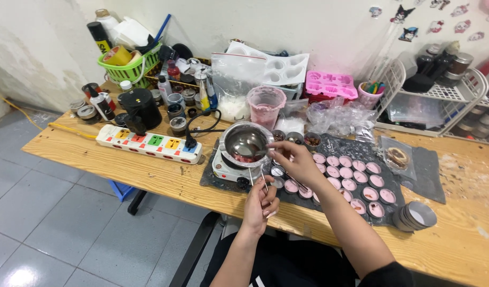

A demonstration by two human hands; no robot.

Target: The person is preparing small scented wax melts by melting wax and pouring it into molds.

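My left hand [261,204] is near the table's front edge, its fingers pinched on thin metal tweezers [263,179] that point up toward the small electric hotplate [228,167]. My right hand [295,160] reaches across from the right, fingers closed on a thin stick or wick just right of the steel melting pot [245,142] on the hotplate. The pot holds a little pink wax at the bottom. Several small round tins [356,183] of pink wax lie in rows on a dark mat [385,159] to the right of both hands.
A white power strip [149,143] with coloured switches lies to the left, a black cable running to the hotplate. A pink measuring cup [266,106], pink silicone mould [329,85], green basket [130,66], bottles and a white wire rack [441,106] crowd the back. A stack of empty tins [414,215] sits front right.
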